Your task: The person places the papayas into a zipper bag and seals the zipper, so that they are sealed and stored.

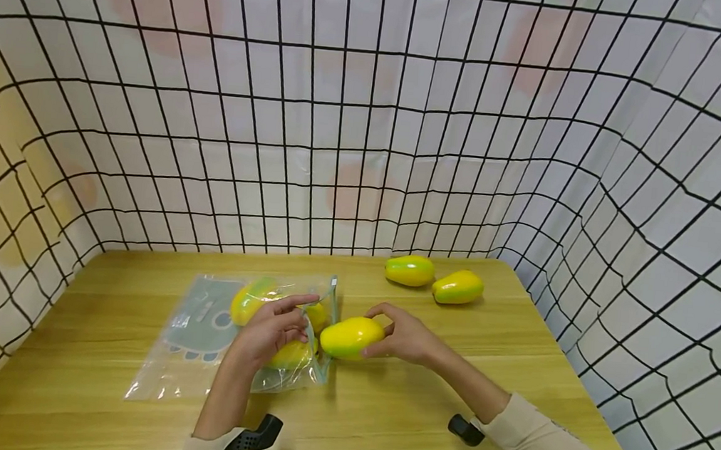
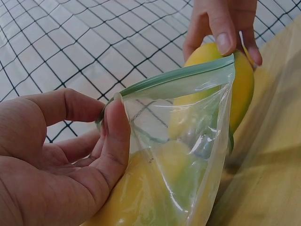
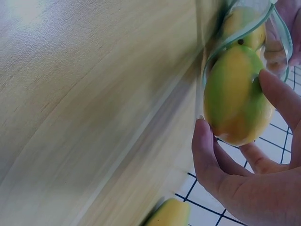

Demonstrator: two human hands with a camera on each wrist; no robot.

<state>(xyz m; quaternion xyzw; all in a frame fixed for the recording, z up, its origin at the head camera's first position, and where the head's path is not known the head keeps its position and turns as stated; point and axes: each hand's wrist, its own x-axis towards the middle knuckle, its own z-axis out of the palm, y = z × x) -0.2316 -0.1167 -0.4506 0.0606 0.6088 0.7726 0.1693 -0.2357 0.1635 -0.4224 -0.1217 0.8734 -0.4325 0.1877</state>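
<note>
A clear zip bag (image 1: pixel 157 372) with a grey-blue print lies on the table, its mouth facing right. Several yellow-green papayas (image 1: pixel 253 301) are inside it. My left hand (image 1: pixel 270 331) pinches the green zip edge (image 2: pixel 178 75) between thumb and finger, holding the mouth up. At that mouth, my right hand (image 1: pixel 405 336) grips another papaya (image 1: pixel 351 336) by its right end, thumb and fingers spread around it. In the right wrist view the leading end of this papaya (image 3: pixel 237 94) sits within the bag's open rim.
Two more papayas, one left (image 1: pixel 409 270) and one right (image 1: pixel 458 287), lie at the back right of the wooden table (image 1: pixel 394 428). Black netting (image 1: pixel 369 126) over pale sheeting stands round the back and sides. Each wrist wears a black camera.
</note>
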